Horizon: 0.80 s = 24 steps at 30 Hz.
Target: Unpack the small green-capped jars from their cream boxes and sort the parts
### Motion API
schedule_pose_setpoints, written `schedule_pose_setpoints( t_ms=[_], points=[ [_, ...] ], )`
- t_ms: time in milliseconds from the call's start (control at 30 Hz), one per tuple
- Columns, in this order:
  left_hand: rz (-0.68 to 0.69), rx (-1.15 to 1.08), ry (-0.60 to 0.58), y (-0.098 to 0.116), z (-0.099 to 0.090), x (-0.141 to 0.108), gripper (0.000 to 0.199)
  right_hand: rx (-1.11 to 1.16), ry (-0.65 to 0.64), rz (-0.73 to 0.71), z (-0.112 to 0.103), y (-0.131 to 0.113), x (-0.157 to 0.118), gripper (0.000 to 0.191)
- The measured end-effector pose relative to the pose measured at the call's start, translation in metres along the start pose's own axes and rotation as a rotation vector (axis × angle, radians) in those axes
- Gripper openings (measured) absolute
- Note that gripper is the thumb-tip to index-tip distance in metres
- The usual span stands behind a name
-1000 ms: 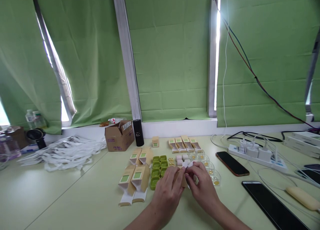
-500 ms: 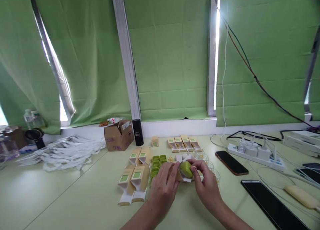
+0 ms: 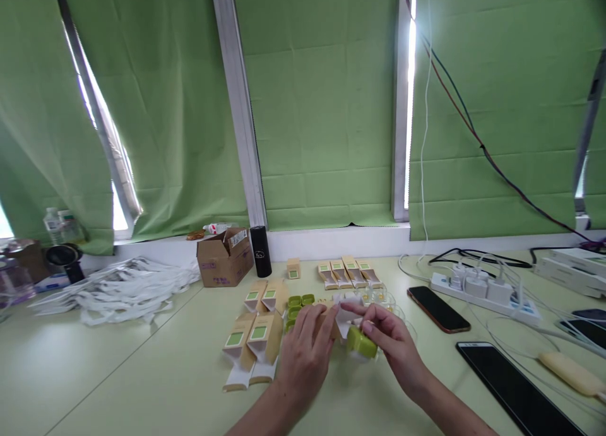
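Observation:
My left hand (image 3: 303, 354) is closed around a small kraft paper box, whose open white flap (image 3: 349, 315) faces right. Most of that box is hidden behind the fingers. Just right of the flap, my right hand (image 3: 396, 346) pinches a glossy green plastic cup (image 3: 360, 342) between thumb and fingers, tilted and outside the box. Several more green cups (image 3: 294, 312) stand in rows behind my left hand. Clear plastic domes (image 3: 379, 296) with yellowish centres lie behind my right hand. To the left are kraft boxes (image 3: 265, 334) with green labels and open flaps.
More kraft boxes (image 3: 349, 273) stand toward the wall, near a black cylinder (image 3: 260, 252) and a brown carton (image 3: 224, 259). White straps (image 3: 132, 291) are piled at left. On the right lie phones (image 3: 438, 308), a power strip (image 3: 485, 294) and loose cables.
My right hand has drawn the green cup down and slightly right, away from the box opening, and the white flap shows more. My left hand stays nearly in place.

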<state>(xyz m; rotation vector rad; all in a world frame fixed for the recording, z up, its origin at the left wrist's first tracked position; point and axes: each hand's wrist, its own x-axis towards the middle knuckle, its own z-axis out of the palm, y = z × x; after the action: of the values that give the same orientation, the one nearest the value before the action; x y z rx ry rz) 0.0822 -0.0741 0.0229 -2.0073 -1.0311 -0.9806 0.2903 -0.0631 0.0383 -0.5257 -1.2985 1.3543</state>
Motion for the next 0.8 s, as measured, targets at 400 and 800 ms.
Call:
schedule_pose_setpoints(
  t_ms=[400,800],
  points=[
    [0.098,0.06,0.017,0.0,-0.002,0.001,0.053,-0.106,-0.083,0.08,0.003,0.015,0.003,0.047],
    [-0.127,0.041,-0.006,-0.021,-0.006,0.005,0.064,-0.96,-0.145,-0.007,-0.007,-0.014,-0.012,0.017]
  ],
)
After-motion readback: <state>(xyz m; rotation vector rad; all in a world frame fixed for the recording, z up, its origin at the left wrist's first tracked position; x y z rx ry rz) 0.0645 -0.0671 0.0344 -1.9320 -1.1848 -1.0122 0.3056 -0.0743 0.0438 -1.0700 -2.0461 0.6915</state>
